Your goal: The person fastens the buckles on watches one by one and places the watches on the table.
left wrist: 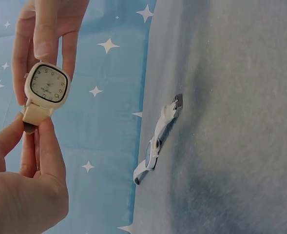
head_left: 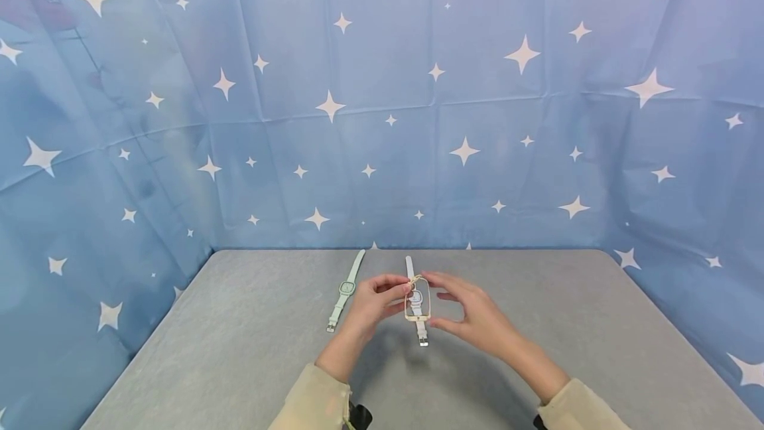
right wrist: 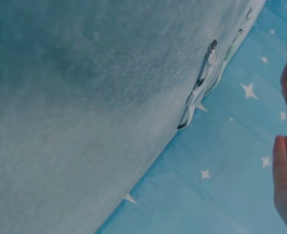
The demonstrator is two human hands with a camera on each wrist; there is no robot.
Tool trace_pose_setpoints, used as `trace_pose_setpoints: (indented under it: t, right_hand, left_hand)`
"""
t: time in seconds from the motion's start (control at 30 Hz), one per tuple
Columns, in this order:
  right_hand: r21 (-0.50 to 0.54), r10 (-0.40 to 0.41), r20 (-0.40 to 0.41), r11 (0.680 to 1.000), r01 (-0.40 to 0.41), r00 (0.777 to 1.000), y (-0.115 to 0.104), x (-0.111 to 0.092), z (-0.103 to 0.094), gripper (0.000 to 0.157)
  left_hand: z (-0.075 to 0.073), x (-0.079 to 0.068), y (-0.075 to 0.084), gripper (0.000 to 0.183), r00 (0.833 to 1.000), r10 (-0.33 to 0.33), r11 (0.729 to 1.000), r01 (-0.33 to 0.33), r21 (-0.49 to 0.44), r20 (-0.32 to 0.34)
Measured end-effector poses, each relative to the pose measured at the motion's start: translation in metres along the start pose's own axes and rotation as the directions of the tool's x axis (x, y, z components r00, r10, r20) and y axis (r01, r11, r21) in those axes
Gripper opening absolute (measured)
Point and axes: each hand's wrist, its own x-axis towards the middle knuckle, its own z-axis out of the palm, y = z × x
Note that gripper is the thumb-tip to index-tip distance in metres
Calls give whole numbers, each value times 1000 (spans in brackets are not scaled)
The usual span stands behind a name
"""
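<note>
A cream wristwatch (head_left: 418, 318) is held above the table, its strap bent round into a loop. My left hand (head_left: 371, 304) pinches the strap at the top left of the loop. On the other side my right hand (head_left: 477, 317) holds the watch, its thumb beside the case and its fingers at the top of the loop. In the left wrist view the square dial (left wrist: 48, 84) faces the camera. Behind the loop lies a white watch (head_left: 416, 297), stretched out flat. A pale green watch (head_left: 347, 288) lies to the left of my left hand.
The grey tabletop (head_left: 239, 350) spreads out beneath both hands. A blue cloth with white stars (head_left: 382, 85) hangs behind and at both sides, close to the table's back edge. Black wrist gear (head_left: 360, 416) shows at the left sleeve.
</note>
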Motion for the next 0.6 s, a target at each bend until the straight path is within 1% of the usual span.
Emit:
trace_pose_setpoints:
  t: [0.1, 0.27, 0.33, 0.6]
  right_hand:
    - [6, 5, 9, 1000, -5, 1000, 0, 0, 0, 77]
    - [7, 4, -1, 1000, -4, 1000, -1, 1, 1, 73]
    - [13, 7, -7, 1000, -7, 1000, -1, 1, 1, 71]
    - [60, 0, -69, 998, 4, 998, 4, 2, 0, 61]
  left_hand:
    - [0, 0, -1, 28, 1000, -19, 999, 19, -32, 13]
    - [0, 1, -4, 16, 998, -47, 996, 49, -80, 31]
    - [0, 1, -4, 14, 998, -49, 995, 53, -88, 42]
    - [-1, -1, 1, 30, 993, -32, 995, 42, -95, 112]
